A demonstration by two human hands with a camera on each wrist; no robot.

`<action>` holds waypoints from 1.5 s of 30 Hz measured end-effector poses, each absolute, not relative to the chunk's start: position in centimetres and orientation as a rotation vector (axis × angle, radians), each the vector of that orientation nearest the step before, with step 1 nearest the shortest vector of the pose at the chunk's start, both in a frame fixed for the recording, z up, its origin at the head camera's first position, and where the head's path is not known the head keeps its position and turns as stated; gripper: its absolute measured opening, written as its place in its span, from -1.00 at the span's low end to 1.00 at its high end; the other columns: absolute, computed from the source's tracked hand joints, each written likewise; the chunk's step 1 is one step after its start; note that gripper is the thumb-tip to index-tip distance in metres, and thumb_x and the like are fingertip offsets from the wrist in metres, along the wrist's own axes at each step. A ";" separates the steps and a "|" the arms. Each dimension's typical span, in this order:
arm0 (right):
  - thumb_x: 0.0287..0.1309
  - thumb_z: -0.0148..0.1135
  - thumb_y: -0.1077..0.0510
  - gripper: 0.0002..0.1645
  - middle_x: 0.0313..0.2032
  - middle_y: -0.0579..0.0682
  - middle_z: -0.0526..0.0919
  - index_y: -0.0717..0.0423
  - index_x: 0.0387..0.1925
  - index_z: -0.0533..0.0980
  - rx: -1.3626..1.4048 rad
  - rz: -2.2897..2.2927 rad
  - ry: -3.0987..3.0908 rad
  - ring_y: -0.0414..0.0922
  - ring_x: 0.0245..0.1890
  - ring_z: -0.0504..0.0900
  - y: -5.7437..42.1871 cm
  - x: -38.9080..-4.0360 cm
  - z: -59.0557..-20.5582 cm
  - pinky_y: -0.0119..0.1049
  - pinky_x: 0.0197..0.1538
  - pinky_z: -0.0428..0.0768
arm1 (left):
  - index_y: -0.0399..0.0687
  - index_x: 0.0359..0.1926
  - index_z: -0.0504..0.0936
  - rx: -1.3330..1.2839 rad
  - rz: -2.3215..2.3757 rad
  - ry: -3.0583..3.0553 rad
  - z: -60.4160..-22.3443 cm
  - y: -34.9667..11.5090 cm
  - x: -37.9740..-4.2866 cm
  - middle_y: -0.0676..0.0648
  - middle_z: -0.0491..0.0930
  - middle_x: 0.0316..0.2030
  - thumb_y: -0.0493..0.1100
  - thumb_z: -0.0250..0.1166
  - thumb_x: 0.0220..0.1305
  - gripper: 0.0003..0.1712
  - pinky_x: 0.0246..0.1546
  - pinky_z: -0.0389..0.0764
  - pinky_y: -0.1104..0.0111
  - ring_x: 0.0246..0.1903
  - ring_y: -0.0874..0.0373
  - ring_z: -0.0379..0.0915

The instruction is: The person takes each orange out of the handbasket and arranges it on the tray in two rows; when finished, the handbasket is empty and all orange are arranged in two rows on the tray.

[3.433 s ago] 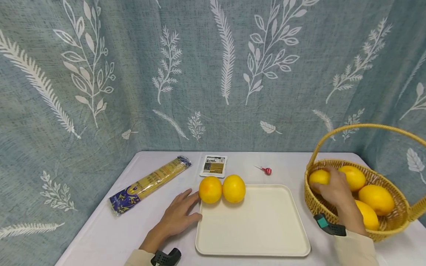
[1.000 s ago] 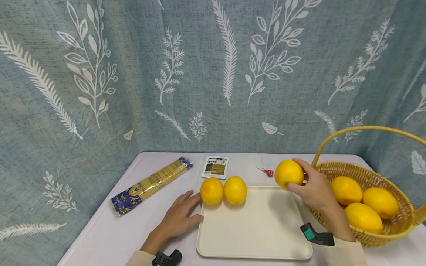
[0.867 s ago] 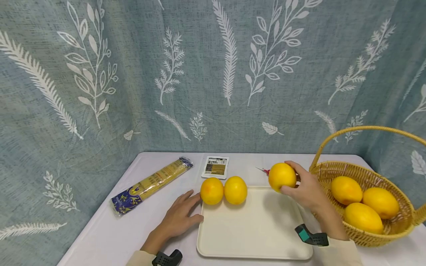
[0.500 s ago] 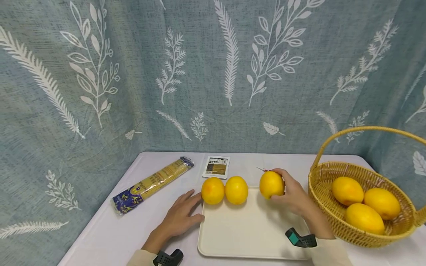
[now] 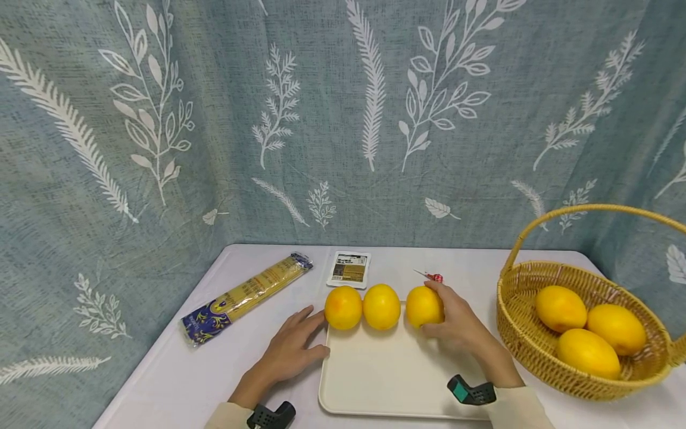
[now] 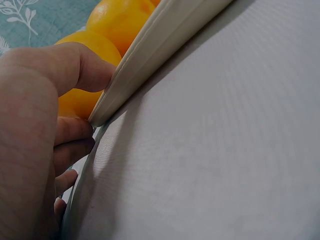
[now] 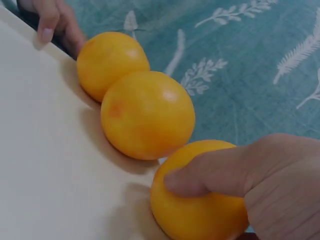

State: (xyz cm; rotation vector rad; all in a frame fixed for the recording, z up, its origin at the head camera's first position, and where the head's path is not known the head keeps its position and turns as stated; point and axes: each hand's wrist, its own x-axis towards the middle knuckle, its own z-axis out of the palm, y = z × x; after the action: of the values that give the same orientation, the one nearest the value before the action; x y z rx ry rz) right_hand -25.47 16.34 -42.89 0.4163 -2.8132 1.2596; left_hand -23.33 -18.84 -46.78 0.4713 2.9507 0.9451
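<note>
"Right-hand grip [image 5: 455,319]: clasped round a smooth, round, yellow-orange fruit [image 5: 422,308], thumb across its near side."

"Where does that put it?"

"Around half past twelve on the cream, rectangular, low-rimmed tray [image 5: 386,381], just beside a second yellow-orange fruit [image 5: 382,305] near eleven. A third yellow-orange fruit [image 5: 343,307] sits near ten. Whether the held one bears on the tray, I cannot tell."

"Why such a close row?"

"Probably because round fruit rolls; neighbours and the far rim may check it. A full clasp suits that too."

"And the left-hand grip [image 5: 292,345]?"

"Released, fingers relaxed, at nine o'clock, thumb touching the rim, perhaps steadying the tray."

"What's at three?"

"An arch-handled, tan wicker basket [image 5: 509,333] with three more yellow-orange fruits [image 5: 588,354], handy for the right side, I'd judge."
</note>
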 end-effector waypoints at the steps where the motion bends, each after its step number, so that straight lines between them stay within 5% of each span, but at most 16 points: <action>1: -0.10 0.51 0.29 0.10 0.42 0.33 0.29 0.22 0.49 0.20 0.418 1.289 -2.807 0.30 0.27 0.43 16.3 -25.5 -42.8 0.20 0.24 0.52 | 0.02 0.46 0.41 0.471 0.945 2.951 -46.8 -18.8 -23.3 -0.14 0.26 0.50 0.13 0.32 0.17 -0.16 0.42 0.13 -0.28 0.52 -0.18 0.04; 9: -0.02 0.57 0.19 0.11 0.47 0.30 0.21 0.14 0.51 0.19 0.436 1.368 -2.774 0.35 0.33 0.36 16.7 -25.1 -42.0 0.06 0.16 0.64 | 0.02 0.46 0.41 0.488 0.947 2.960 -46.8 -18.9 -23.3 -0.15 0.27 0.49 0.12 0.33 0.16 -0.16 0.42 0.14 -0.28 0.51 -0.17 0.05; 28: 0.28 0.36 0.10 -0.19 0.42 0.35 0.28 0.25 0.45 0.26 0.332 1.290 -2.708 0.38 0.34 0.33 20.7 -23.7 -37.9 0.27 0.24 0.51 | 0.05 0.47 0.41 0.472 0.938 2.952 -46.7 -18.9 -23.2 -0.13 0.28 0.49 0.13 0.31 0.16 -0.16 0.42 0.12 -0.28 0.52 -0.16 0.04; 33: 0.36 0.29 -0.05 -0.26 0.38 0.32 0.36 0.19 0.42 0.33 0.219 1.273 -2.726 0.32 0.31 0.41 22.4 -23.3 -37.0 0.25 0.19 0.56 | 0.05 0.47 0.41 0.468 0.931 2.953 -46.7 -18.8 -23.2 -0.13 0.28 0.49 0.12 0.32 0.16 -0.16 0.42 0.12 -0.29 0.52 -0.18 0.04; 36: 0.38 0.25 -0.11 -0.33 0.27 0.30 0.49 0.19 0.35 0.42 0.150 1.223 -2.683 0.26 0.21 0.50 23.5 -23.0 -36.9 0.13 0.12 0.63 | 0.04 0.46 0.41 0.471 0.934 2.952 -46.7 -18.8 -23.3 -0.12 0.29 0.49 0.12 0.32 0.16 -0.16 0.43 0.12 -0.27 0.52 -0.16 0.04; 40: 0.42 0.20 -0.08 -0.43 0.14 0.27 0.60 0.22 0.26 0.50 0.083 1.146 -2.608 0.20 0.12 0.56 25.1 -22.8 -37.2 -0.29 -0.03 0.63 | 0.05 0.47 0.40 0.470 0.940 2.947 -46.7 -18.8 -23.3 -0.11 0.29 0.49 0.13 0.31 0.16 -0.16 0.43 0.13 -0.26 0.52 -0.15 0.04; 45: 0.43 0.19 -0.03 -0.47 0.16 0.30 0.57 0.24 0.24 0.51 -0.085 1.117 -2.554 0.24 0.13 0.53 26.9 -22.7 -37.9 -0.36 -0.09 0.57 | 0.06 0.47 0.40 0.468 0.944 2.939 -46.8 -18.8 -23.4 -0.10 0.28 0.49 0.14 0.31 0.16 -0.15 0.43 0.11 -0.26 0.52 -0.15 0.03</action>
State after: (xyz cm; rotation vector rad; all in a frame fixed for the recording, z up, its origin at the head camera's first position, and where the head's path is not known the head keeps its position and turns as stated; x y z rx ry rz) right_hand -22.66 26.86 -37.90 -0.0850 -2.5544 1.1171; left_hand -23.35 -18.85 -46.80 0.4679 2.9394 0.9440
